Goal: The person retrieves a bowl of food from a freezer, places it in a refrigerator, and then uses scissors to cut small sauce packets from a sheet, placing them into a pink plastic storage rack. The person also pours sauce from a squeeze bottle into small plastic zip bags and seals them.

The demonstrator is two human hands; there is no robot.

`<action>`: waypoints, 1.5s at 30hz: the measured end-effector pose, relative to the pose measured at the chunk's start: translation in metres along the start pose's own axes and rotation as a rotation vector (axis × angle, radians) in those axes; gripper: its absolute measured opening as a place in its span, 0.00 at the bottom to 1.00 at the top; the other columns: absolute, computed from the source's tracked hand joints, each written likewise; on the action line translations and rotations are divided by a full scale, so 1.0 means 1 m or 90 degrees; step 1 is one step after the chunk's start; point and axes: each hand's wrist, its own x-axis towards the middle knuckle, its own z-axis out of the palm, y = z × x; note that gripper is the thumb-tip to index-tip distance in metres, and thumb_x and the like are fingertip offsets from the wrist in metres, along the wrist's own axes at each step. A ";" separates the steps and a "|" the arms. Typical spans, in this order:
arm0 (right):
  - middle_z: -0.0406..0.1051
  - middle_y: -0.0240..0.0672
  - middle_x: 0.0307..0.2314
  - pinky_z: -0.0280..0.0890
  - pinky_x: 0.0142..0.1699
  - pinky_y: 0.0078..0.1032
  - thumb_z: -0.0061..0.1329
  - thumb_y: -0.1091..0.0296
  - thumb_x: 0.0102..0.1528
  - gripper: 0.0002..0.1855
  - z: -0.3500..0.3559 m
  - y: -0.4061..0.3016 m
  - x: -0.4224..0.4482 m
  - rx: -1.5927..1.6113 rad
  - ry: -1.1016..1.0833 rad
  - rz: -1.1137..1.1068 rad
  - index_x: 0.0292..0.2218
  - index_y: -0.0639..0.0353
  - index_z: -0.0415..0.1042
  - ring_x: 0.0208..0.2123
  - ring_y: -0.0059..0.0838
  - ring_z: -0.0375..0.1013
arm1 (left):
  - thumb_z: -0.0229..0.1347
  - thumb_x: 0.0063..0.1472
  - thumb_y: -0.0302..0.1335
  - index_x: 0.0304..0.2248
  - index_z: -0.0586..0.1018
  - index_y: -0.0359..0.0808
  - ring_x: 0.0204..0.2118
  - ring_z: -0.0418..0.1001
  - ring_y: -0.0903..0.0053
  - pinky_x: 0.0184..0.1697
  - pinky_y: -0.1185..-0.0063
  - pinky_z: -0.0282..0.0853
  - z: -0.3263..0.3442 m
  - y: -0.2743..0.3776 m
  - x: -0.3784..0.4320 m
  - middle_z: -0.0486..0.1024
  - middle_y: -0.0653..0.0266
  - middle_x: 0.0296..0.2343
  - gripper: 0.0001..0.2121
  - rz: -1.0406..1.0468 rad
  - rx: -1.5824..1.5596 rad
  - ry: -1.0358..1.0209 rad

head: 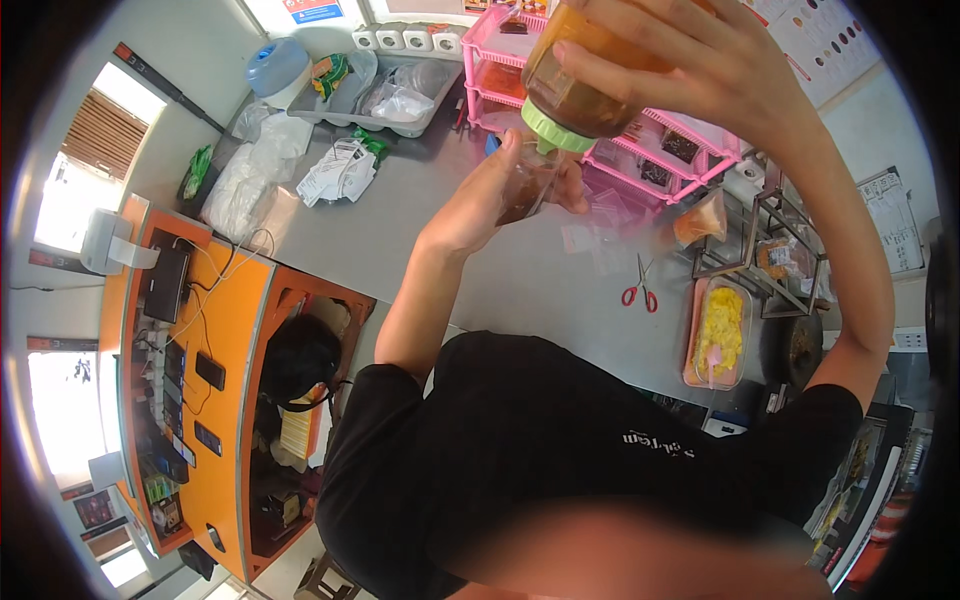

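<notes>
My right hand (690, 67) grips a large plastic squeeze bottle (581, 94) with brown contents, held upside down, its light green cap (555, 129) and nozzle pointing down. Just below the nozzle, my left hand (480, 187) holds a small clear plastic bag (525, 191) with brown sauce inside. Whether the nozzle touches the bag cannot be told. Both hands are above the steel worktop (517, 285), in front of pink stacked baskets (712, 169). Several empty clear bags (600, 225) lie beneath and to the right of my left hand.
Red-handled scissors (640, 289) lie near a clear container of yellow food (721, 330) and a metal rack (739, 259). Paper slips (339, 172), a grey tray (435, 82) and plastic bags (251, 180) are at the left. An orange counter (217, 322) carries phones.
</notes>
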 end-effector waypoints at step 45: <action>0.72 0.37 0.53 0.66 0.59 0.42 0.72 0.70 0.33 0.49 -0.017 -0.111 -0.073 0.184 -0.107 0.577 0.58 0.49 0.70 0.53 0.44 0.72 | 0.28 0.73 0.61 0.48 0.72 0.31 0.40 0.78 0.62 0.50 0.64 0.70 -0.003 -0.015 0.004 0.76 0.55 0.34 0.37 0.057 -0.066 -0.003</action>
